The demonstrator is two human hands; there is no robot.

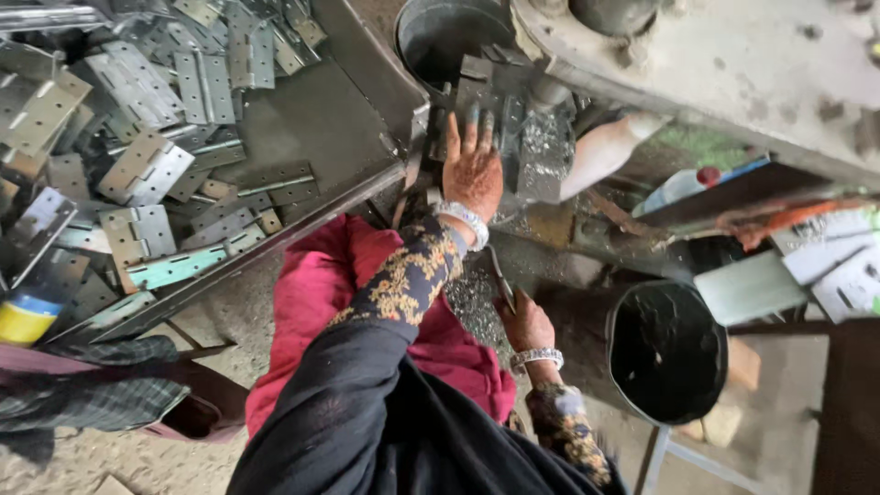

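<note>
Grey metal hinges (147,165) fill a dull grey tray (321,119), beside a black sleeve (408,280) patterned with gold flowers, silver bangles (466,220) at the henna-reddened left hand (472,170), crimson-pink cloth (316,284) beneath, a black bucket (667,353) and a blue-and-yellow roll (26,318) nearby

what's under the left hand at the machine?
The left hand lies flat on a grey metal block or plate of the machine, with metal shavings beside it. Whatever sits directly beneath the palm is covered; a hinge there cannot be confirmed.
</note>
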